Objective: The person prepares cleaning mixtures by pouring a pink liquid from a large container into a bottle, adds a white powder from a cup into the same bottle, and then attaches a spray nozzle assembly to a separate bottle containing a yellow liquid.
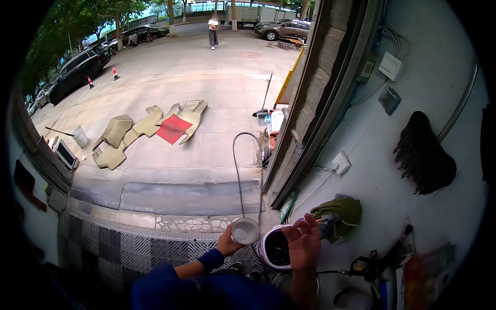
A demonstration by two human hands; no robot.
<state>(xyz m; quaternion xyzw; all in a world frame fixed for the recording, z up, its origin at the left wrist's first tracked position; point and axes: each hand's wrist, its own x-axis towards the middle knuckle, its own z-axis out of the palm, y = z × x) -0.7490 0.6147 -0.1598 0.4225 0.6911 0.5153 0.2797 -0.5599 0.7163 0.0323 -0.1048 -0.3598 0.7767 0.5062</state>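
My left hand is closed round a round whitish cup, seen from above; its inside looks pale grey. Just to the right, my right hand is raised with its fingers stretched out and slightly bent, and I see nothing in it. Behind and below that hand stands a whitish bucket with dark contents, partly hidden by the palm and wrist. Close to the right fingers, a green cloth hangs by the wall.
Beige car floor mats lie outside on the paving, a red cloth over one. A hose loops across the doorstep. At right are a spray gun and a black duster. A person stands far off.
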